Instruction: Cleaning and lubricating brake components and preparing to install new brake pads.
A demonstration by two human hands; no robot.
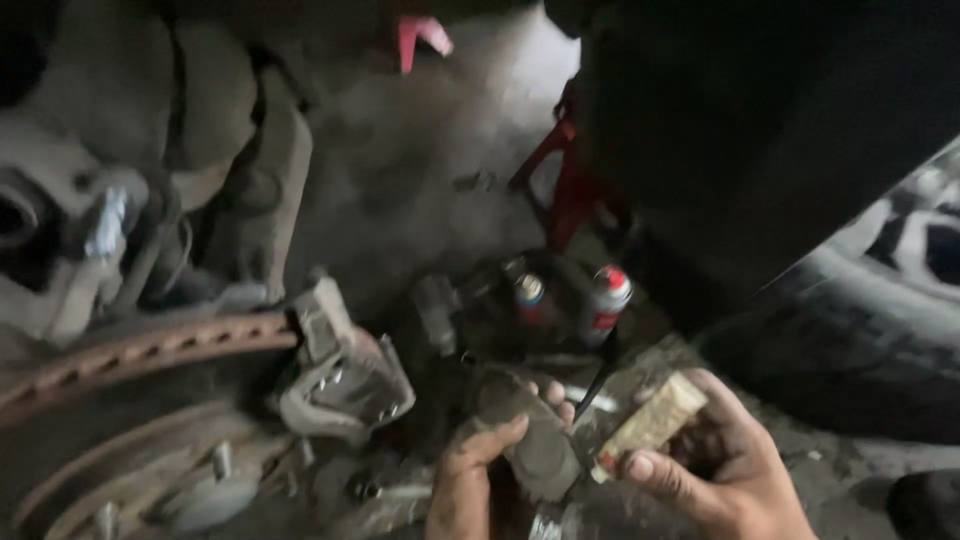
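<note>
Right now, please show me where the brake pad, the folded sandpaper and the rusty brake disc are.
brake pad (530,440), head view, on its grey face.
folded sandpaper (652,425), head view, on its tan middle.
rusty brake disc (150,350), head view, on its outer edge.

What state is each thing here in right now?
Left hand: gripping the dark brake pad.
Right hand: pinching a small tan block.
Brake caliper: hanging loose beside the disc.
Brake disc: bare, rusty.
Spray cans: upright, capped.

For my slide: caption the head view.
Left hand holds brake pad, right hand a small block, beside brake disc.
</note>
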